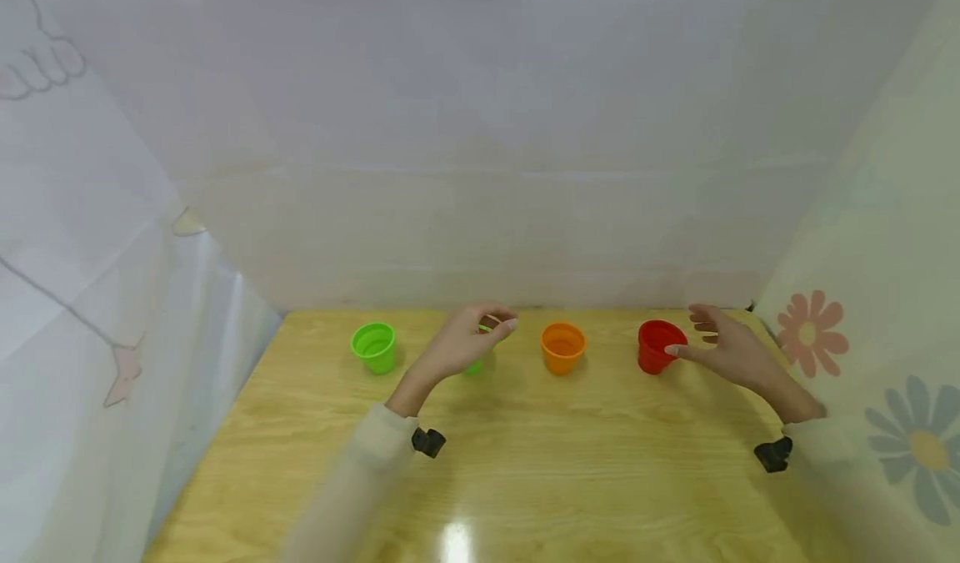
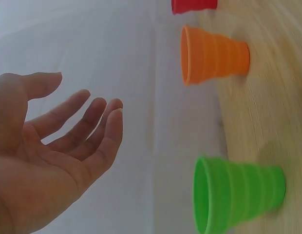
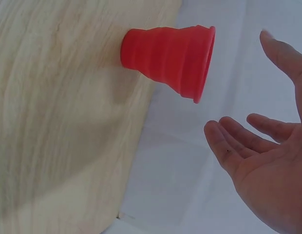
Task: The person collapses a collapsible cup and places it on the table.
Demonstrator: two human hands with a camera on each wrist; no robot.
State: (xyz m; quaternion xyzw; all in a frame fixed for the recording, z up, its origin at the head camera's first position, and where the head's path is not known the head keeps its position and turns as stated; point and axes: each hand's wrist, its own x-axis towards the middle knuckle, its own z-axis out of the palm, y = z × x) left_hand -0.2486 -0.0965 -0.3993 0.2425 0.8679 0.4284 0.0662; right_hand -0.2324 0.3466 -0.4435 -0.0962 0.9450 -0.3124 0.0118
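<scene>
Four small cups stand upright in a row on a pale wooden surface [image 1: 540, 446], with the orange cup [image 1: 562, 348] third from the left and a person's bare hands raised over the line. Immediately left of the orange cup stands a green cup [image 1: 474, 369], partly hidden in the head view by the left hand [image 1: 468, 338]; farther left of the orange cup is a second, light green cup [image 1: 373, 346] in full view. To the right of the orange cup sits the red cup [image 1: 660, 348]. The left hand, left of the orange cup, is well spread, its thumb apart from gently curved fingers, and holds nothing. The right hand [image 1: 731, 350], to the right of the orange cup and just beyond the red one, is likewise loosely opened and empty; its thumb overlaps the red rim from above, though the right wrist view shows a gap between them. All four cups face mouth up, and the orange cup has stepped sides narrowing to its base. Behind the orange cup hangs a white sheet [image 1: 525, 129]; far to its right, a printed red flower [image 1: 812, 334] decorates a pale side panel [image 1: 892, 238].
</scene>
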